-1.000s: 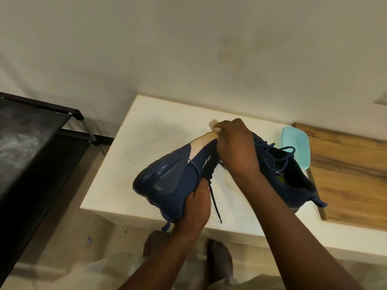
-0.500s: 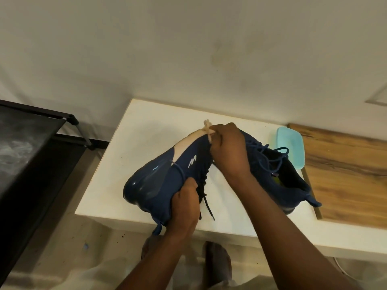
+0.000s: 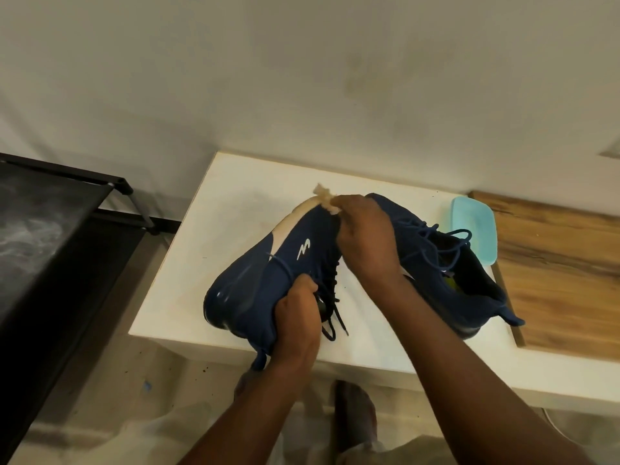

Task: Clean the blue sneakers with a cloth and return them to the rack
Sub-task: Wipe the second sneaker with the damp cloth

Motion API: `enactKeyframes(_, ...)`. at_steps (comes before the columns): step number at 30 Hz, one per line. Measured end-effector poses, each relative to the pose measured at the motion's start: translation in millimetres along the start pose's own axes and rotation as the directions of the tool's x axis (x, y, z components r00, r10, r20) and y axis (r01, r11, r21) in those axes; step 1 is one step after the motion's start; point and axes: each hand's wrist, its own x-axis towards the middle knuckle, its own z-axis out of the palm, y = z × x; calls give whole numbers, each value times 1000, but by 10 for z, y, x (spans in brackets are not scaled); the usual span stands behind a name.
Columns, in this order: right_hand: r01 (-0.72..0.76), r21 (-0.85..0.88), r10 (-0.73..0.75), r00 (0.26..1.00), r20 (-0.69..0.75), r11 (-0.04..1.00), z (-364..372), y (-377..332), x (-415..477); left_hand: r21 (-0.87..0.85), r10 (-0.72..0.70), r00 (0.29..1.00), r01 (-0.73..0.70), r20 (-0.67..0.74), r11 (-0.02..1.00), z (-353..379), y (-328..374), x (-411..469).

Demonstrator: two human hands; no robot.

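Closest to me, at the bottom edge, the person's feet (image 3: 352,414) are blurred and partly covered by the forearms. The left hand (image 3: 297,317) is clamped on the collar of one blue sneaker (image 3: 261,273), its fingertips tucked out of sight inside the shoe. It holds the sneaker above the near edge of the white table (image 3: 235,196), toe pointing away and the sole turned left. At the toe end the right hand (image 3: 365,239) is closed round a pale cloth (image 3: 325,196) and presses it against the light sole edge. Only a small tuft of cloth sticks out, the rest being buried in the fist. Behind that wrist the second blue sneaker (image 3: 453,280) lies on the table with its front end covered by the hand. Just beyond it is a teal container (image 3: 473,229), its near side hidden by the laces. A wooden board (image 3: 563,273) runs off the right edge. At the left stands the black rack (image 3: 50,229), cut off by the frame, its top shelf smeared with whitish marks.
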Motion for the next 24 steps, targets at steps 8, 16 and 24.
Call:
enactKeyframes(8,221,-98,-199,960,196,970,-8,-78,-116,-248,-25,986,66,166,967,-118,386,84)
enactKeyframes(16,250,147,-262,963,68,957,31,-167,-495,-436,17,926,161,377,886,-227,692,269)
enactKeyframes(24,-47,126,56,996,-63,991,158,354,-48,-375,-56,883,254,465,891,-205,623,364)
